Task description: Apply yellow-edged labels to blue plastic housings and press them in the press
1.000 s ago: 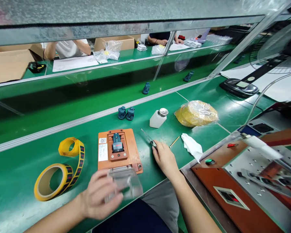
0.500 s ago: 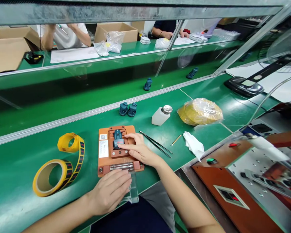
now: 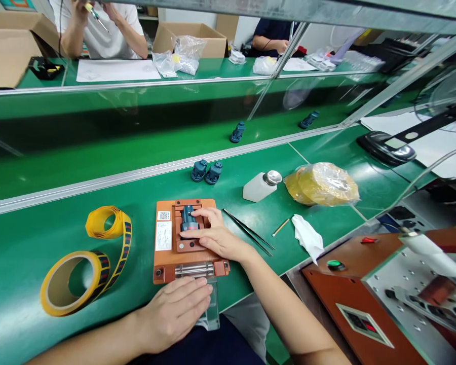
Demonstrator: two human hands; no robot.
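Note:
A small dark-blue plastic housing [image 3: 189,219], with a reddish mark on its lower part, sits in the recess of an orange-brown fixture [image 3: 166,260]. My right hand [image 3: 221,238] reaches over the fixture from the right, with index finger and thumb closed about the housing; the fingers hide part of it. At the fixture's near edge, my left hand [image 3: 177,312] lies flat, fingers stretched out together, over a clear plastic flap [image 3: 213,317]. A metal rod hinge [image 3: 194,269] runs along that edge, just beyond my left fingertips.
Left lies a yellow label roll [image 3: 49,291]. To the right are black tweezers [image 3: 249,231], a swab [image 3: 280,227], a white cloth [image 3: 307,237], a dispenser bottle [image 3: 259,187] and a wrapped yellow bundle [image 3: 323,185]. Several blue housings [image 3: 213,173] stand behind. An orange-brown machine [image 3: 338,304] stands right.
My right thumb has slid down off the reddish mark toward the housing's lower edge. My left hand stays flat by the hinge. The camera view has shifted slightly.

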